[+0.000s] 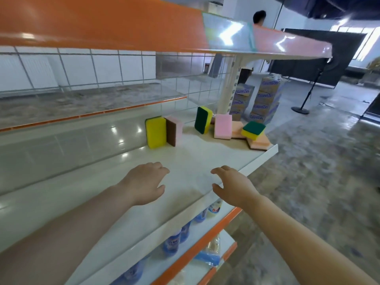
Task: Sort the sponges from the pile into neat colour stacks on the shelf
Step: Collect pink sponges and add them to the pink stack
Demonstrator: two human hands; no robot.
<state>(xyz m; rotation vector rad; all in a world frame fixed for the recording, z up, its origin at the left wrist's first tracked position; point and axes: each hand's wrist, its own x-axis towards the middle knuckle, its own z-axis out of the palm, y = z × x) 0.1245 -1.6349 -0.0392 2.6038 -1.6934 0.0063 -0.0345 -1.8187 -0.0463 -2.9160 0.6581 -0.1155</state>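
Note:
On the white shelf (115, 194) a yellow sponge (155, 132) stands on edge with a pink-and-brown sponge (174, 131) right beside it. Further right lies the loose pile: a green-and-yellow sponge (203, 119) leaning upright, a pink sponge (223, 126) standing, a green-topped yellow sponge (253, 130) tilted on orange sponges (259, 143). My left hand (145, 183) and my right hand (232, 184) hover over the shelf well short of the sponges. Both have loosely curled fingers and hold nothing.
An orange shelf (123, 23) overhangs above. The shelf's front lip (261, 155) ends at the right by a white upright post (230, 87). Lower shelves hold blue bottles (174, 241) and packets. Stacked cartons (265, 99), a stand and a person are beyond.

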